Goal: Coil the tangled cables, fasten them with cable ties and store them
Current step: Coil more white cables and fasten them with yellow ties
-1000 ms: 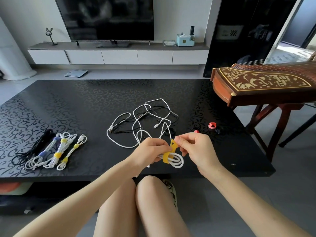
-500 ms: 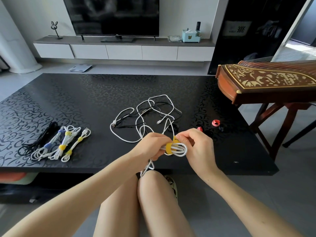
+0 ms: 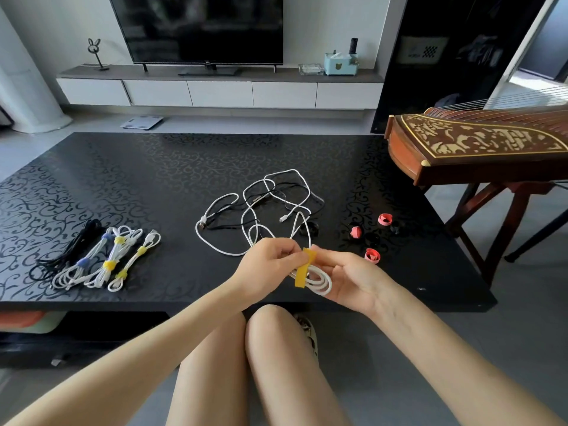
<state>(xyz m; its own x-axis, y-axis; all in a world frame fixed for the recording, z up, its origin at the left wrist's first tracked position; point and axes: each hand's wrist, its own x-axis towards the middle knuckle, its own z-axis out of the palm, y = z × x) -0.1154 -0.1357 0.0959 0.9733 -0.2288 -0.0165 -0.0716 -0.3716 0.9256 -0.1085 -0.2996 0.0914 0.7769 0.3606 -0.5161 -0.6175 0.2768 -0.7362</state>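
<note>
On the left of the dark patterned surface (image 3: 153,179) lie the finished bundles (image 3: 101,259): one black, the others white, bound with blue and yellow ties. The black one blends into the surface, so its outline is hard to follow. In the middle sits the tangle (image 3: 264,207) of white and black cables, its near loops hidden behind the hands.

Just in front of it, above the surface's near edge, the left hand (image 3: 267,265) has its fingers curled tight on one end of the white coil (image 3: 321,282), and that end is covered by the hand. A yellow tie (image 3: 303,269) lies straight across the coil. Its upper end sits where the fingertips of both hands meet, and I cannot tell which fingers hold it.

The right hand (image 3: 353,278), palm turned up, cups its fingers round the coil's far loops.

Further right are red tie rolls (image 3: 372,256), with dark rolls beside them that are barely visible. A wooden stringed instrument (image 3: 476,149) is cut off at the right edge.
</note>
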